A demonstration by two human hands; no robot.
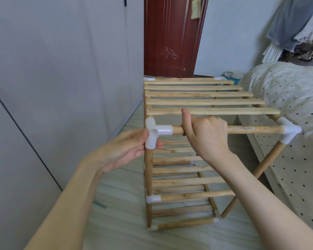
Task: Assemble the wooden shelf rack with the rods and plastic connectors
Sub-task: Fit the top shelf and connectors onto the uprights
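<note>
wardrobe [61, 78]: we see grey panels filling the left side, running back toward the door; a strip of floor [119, 213] lies open between them and the rack.
left hand [130, 148]: we grip the near-left white connector [153, 134], fingers curled round it from the left, thumb on its lower part.
near-left post [149, 186]: upright, its top seated in that connector, passing through a second white joint lower down and standing on the floor.
rack [197, 101]: it stands on the floor in mid-frame; five slats make up the top tier, more slat tiers show below.
right hand [206, 134]: we hold the front top rod [251, 129] in a closed fist just right of the near-left connector, thumb pointing up beside the nearest slat's edge.
near-right connector [288, 131]: the rod's far end sits in it; a post angles down and inward from it to the floor.
bed [287, 91]: dotted cover, just beside the rack's right edge; whether they touch we cannot tell.
door [170, 37]: dark red, behind the rack, with floor between.
</note>
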